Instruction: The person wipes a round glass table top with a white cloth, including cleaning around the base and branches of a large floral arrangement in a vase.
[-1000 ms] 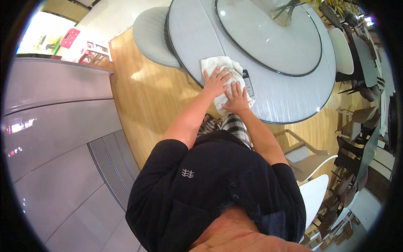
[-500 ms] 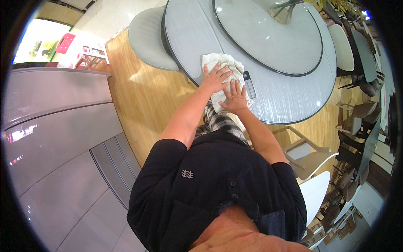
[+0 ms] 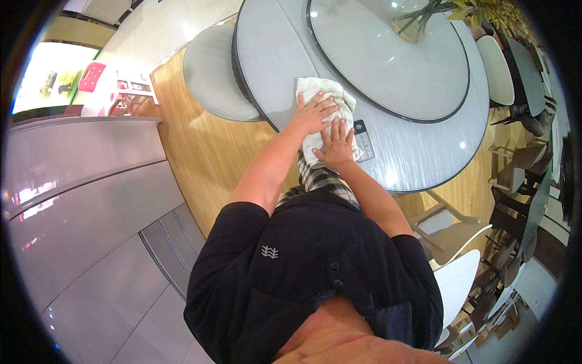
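A pale, textured cloth (image 3: pixel 342 96) lies rumpled at the near left edge of a round grey table (image 3: pixel 273 54), its near end reaching the rim. My left hand (image 3: pixel 313 114) rests flat on the cloth's upper part, fingers spread. Just right of it and closer to me, my right hand (image 3: pixel 337 144) presses palm down on the same cloth, its fingers stretched out. Neither hand grips the cloth. Beside the cloth's right edge is a dark and grey rectangular panel (image 3: pixel 365 141) on the tabletop.
A round turntable (image 3: pixel 388 67) with a glass vase of stems (image 3: pixel 410 27) tops the table. A grey chair (image 3: pixel 212 73) stands at its left, a wooden armchair (image 3: pixel 451 227) at near right. A glossy grey counter (image 3: pixel 85 188) is on my left.
The table appears slightly lower in view. Against the panel beside them, both hands and the cloth have slid a little farther from me; the hands stay flat on the cloth.
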Tool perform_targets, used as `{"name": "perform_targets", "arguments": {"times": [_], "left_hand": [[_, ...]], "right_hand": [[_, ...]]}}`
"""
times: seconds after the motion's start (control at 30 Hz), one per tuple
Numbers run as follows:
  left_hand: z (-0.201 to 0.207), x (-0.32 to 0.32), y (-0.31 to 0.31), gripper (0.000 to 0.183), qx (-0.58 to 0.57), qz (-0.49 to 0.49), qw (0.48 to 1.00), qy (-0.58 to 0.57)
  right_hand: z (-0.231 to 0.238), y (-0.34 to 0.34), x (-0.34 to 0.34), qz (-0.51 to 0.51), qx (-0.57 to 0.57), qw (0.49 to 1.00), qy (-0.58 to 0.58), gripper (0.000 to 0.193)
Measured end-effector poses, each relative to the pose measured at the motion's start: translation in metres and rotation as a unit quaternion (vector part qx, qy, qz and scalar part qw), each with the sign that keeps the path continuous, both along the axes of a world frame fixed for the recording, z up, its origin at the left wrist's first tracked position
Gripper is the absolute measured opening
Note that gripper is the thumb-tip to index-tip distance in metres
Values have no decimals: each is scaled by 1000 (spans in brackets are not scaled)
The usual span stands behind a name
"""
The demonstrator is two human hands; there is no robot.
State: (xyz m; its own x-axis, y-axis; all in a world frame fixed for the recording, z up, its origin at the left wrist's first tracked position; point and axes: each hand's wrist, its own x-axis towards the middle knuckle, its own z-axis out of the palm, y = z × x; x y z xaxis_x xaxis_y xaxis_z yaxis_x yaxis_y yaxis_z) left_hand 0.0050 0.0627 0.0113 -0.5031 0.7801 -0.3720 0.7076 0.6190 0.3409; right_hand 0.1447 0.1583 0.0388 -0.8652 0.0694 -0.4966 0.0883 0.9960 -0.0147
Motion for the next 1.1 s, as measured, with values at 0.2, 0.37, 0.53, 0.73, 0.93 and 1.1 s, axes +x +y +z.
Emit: {"name": "perform_targets", "arguments": {"times": [0.2, 0.37, 0.53, 0.73, 0.93, 1.1], "left_hand": [[11, 9, -10, 61, 16, -19, 999, 26], [21, 31, -20, 60, 21, -38, 998, 34], [18, 46, -29, 60, 31, -55, 998, 29], [15, 34, -38, 56, 53, -76, 994, 61], [17, 30, -43, 57, 40, -97, 993, 48], [6, 36, -47, 58, 75, -107, 990, 47]], "right_hand": [[7, -12, 10, -10, -7, 1000, 16, 87], [13, -22, 38, -25, -36, 998, 42, 88], [15, -38, 54, -32, -27, 999, 35, 87], [15, -53, 45, -48, -28, 997, 58, 89], [15, -61, 45, -47, -26, 998, 38, 89], [10, -69, 53, -73, -28, 995, 63, 89]]}}
